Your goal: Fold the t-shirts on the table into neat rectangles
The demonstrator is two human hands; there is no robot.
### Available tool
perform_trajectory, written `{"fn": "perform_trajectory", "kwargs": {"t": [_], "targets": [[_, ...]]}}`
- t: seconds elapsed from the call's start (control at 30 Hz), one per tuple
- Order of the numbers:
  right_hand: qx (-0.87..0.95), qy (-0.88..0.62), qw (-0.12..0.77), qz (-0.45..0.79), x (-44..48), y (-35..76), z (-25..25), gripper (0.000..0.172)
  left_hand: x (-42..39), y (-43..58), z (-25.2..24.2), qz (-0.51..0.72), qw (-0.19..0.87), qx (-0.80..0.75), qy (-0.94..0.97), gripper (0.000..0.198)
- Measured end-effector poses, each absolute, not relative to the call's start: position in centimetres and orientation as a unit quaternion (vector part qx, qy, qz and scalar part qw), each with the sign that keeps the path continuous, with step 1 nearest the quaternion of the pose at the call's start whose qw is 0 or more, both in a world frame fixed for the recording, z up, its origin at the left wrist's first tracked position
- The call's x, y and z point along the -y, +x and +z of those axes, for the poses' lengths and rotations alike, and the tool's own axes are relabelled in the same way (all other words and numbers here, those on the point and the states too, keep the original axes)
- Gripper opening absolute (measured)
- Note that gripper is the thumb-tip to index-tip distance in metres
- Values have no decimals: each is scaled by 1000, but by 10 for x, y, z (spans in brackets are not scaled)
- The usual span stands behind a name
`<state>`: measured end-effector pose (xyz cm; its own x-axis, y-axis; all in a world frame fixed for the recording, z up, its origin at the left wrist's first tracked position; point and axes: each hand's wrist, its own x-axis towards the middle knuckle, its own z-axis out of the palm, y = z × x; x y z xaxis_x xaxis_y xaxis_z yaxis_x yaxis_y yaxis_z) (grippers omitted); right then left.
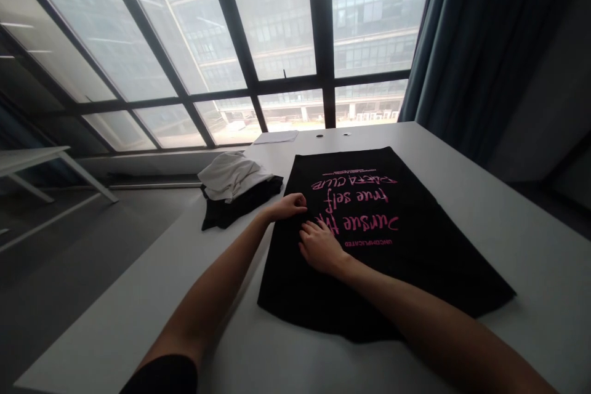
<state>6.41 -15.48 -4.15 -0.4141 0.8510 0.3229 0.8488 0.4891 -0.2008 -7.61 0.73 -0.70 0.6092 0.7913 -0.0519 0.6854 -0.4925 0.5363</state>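
Observation:
A black T-shirt (434,246) lies spread flat on the white table, its pink lettering upside down to me and no sleeves showing. At its left edge my left hand (287,207) is closed, the fingers curled in a pinch on the cloth. Just nearer to me, my right hand (322,248) rests on the fabric beside the lettering, fingers stretched out and palm down. The near hem is slightly wavy, and my right forearm covers part of it.
Left of the shirt, a crumpled white garment (233,173) lies on a dark one (240,202) at the table (152,314) edge. Papers (276,136) lie at the far end. Windows stand beyond, a dark curtain (471,49) hangs right, and another table (32,159) stands left.

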Motion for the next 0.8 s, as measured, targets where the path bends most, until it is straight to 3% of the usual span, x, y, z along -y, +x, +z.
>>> {"fn": "perform_trajectory", "kwargs": {"t": [0.13,0.2,0.4,0.8], "targets": [[839,-508,197,5,154,64,-40,32,-9,-81,-20,171,348,-364,847,30],[837,-510,198,8,154,64,-40,32,-4,-81,-27,222,342,-345,845,31],[838,-509,196,14,154,63,-43,34,22,-77,-18,329,113,-366,863,30],[839,-507,190,44,158,63,-27,33,49,-86,-51,127,121,-382,908,51]]}}
